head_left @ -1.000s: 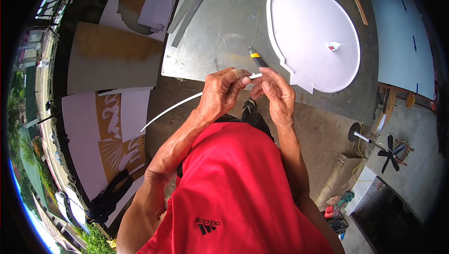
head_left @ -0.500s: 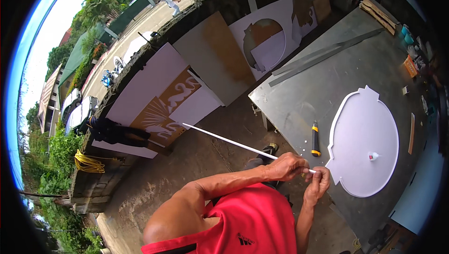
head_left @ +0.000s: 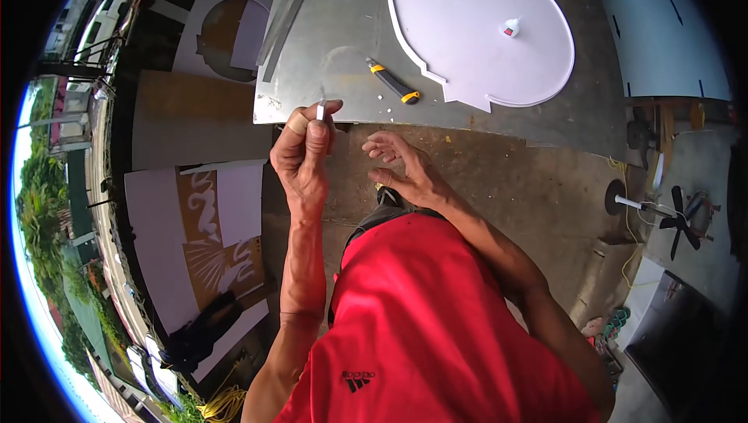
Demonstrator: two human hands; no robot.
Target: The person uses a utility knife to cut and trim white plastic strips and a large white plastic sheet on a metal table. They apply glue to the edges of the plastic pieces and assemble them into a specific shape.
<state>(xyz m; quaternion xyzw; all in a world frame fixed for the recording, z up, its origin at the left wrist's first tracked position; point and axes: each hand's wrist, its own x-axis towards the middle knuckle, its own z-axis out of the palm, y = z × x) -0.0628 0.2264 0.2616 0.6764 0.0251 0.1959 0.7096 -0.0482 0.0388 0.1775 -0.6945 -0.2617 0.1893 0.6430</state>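
My left hand [head_left: 304,146] is raised at the table's near left corner, thumb and forefinger pinching a white strip [head_left: 320,112]. Only a short bit of the strip shows; how far it runs behind the fingers is hidden. To its right, my right hand [head_left: 401,167] hovers in front of the table edge, fingers apart and holding nothing. On the table lies a yellow-and-black utility knife [head_left: 393,82] beside a few tiny white scraps. Farther right is a white oval panel [head_left: 475,33] with a raised rim strip, and a small white bottle [head_left: 510,28] with a red mark stands on it.
The grey metal table [head_left: 335,57] spans the top middle. Long grey strips [head_left: 290,22] lie along its left edge. Cut-out boards [head_left: 226,213] lean on the wall at left. A fan [head_left: 676,220] sits at right, and a pale blue sheet [head_left: 662,26] lies beyond the table.
The view has turned to face the table. My right hand has let go of the strip and moved apart from the left, which still pinches it. The strip no longer shows at full length.
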